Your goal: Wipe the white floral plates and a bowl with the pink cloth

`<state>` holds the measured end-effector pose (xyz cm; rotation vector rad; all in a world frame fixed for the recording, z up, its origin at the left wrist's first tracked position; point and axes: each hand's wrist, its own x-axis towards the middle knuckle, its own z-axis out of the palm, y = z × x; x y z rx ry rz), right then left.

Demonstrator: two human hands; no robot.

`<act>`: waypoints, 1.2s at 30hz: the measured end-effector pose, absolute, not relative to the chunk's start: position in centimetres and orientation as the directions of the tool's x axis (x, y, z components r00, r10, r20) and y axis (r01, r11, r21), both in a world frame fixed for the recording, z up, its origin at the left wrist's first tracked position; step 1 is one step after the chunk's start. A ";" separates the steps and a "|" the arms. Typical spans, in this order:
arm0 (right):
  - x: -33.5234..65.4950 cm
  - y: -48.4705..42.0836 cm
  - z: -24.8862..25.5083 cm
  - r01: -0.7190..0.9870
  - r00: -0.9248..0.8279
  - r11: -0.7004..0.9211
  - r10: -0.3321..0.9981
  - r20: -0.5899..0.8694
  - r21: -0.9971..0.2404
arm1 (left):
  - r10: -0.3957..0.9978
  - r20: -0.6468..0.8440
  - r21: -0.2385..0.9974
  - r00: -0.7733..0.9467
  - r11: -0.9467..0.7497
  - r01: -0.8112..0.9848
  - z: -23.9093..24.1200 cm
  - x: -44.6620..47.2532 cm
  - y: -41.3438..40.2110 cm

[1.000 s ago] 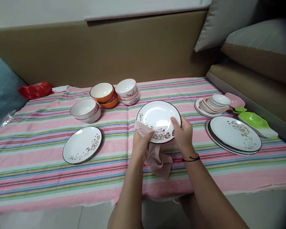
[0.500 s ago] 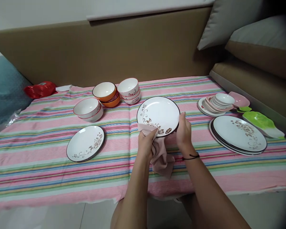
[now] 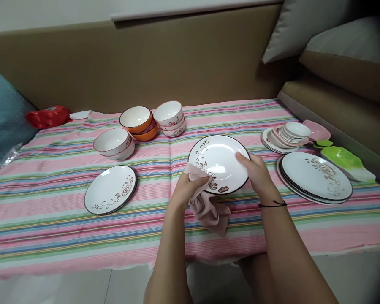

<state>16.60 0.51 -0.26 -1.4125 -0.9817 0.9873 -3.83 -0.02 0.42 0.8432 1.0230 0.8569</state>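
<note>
A white plate (image 3: 223, 162) with a dark rim and brown flower pattern is held up above the striped cloth, its top tilted toward me. My left hand (image 3: 186, 188) is closed on a pinkish cloth (image 3: 209, 213) and pinches the plate's lower left rim through it, thumb on top. The rest of that cloth hangs in folds below. My right hand (image 3: 256, 169) grips the right edge, its thumb lying on the plate's face and its fingers hidden underneath.
Patterned plates lie at left (image 3: 110, 190) and stacked at right (image 3: 316, 175). Behind stand white bowls (image 3: 114, 143), orange bowls (image 3: 136, 120) and more white bowls (image 3: 169, 116). Small dishes (image 3: 293, 133) and a green leaf-shaped dish (image 3: 345, 158) sit near the sofa arm.
The plate has shifted a little right and nearer to me. My right thumb has moved onto the plate's face. My left hand has moved slightly left with the cloth.
</note>
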 end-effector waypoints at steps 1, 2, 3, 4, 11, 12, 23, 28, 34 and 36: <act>16.5 0.6 -0.5 0.044 0.338 -0.032 0.941 -0.016 -0.999 | 0.897 -0.345 0.891 0.275 0.405 -0.206 0.3 -3.8 0.1; 16.4 0.8 -0.7 0.045 0.363 -0.014 0.932 0.003 -0.999 | 0.903 -0.337 0.889 0.266 0.399 -0.225 0.2 -3.8 0.2; 16.4 0.9 -0.8 0.043 0.389 -0.003 0.921 0.014 -0.999 | 0.907 -0.338 0.883 0.250 0.398 -0.248 0.1 -3.7 0.3; 16.4 1.0 -1.0 0.034 0.415 0.005 0.910 0.019 -0.999 | 0.910 -0.347 0.873 0.229 0.403 -0.277 0.1 -3.7 0.4; 16.5 1.3 -1.2 -0.230 0.557 0.066 0.827 -0.076 -0.971 | 0.880 -0.375 0.701 0.293 0.476 -0.532 1.1 -4.5 0.6; 16.6 1.3 -1.2 -0.243 0.571 0.075 0.817 -0.080 -0.967 | 0.876 -0.380 0.685 0.296 0.482 -0.546 1.3 -4.7 0.5; 16.2 0.6 -1.0 0.002 0.590 0.129 0.800 0.105 -0.992 | 0.903 -0.265 0.506 0.339 0.430 -0.748 1.3 -4.6 0.4; 15.7 0.4 -0.6 0.026 0.555 0.105 0.826 0.102 -0.994 | 0.909 -0.249 0.532 0.334 0.417 -0.737 1.3 -4.7 0.3; 15.7 0.5 -0.6 -0.015 0.579 0.119 0.810 0.088 -0.993 | 0.931 -0.173 0.584 0.320 0.359 -0.728 1.3 -4.7 0.2; 15.7 0.5 -0.6 -0.014 0.587 0.123 0.805 0.092 -0.992 | 0.930 -0.145 0.586 0.338 0.356 -0.728 1.2 -4.6 0.4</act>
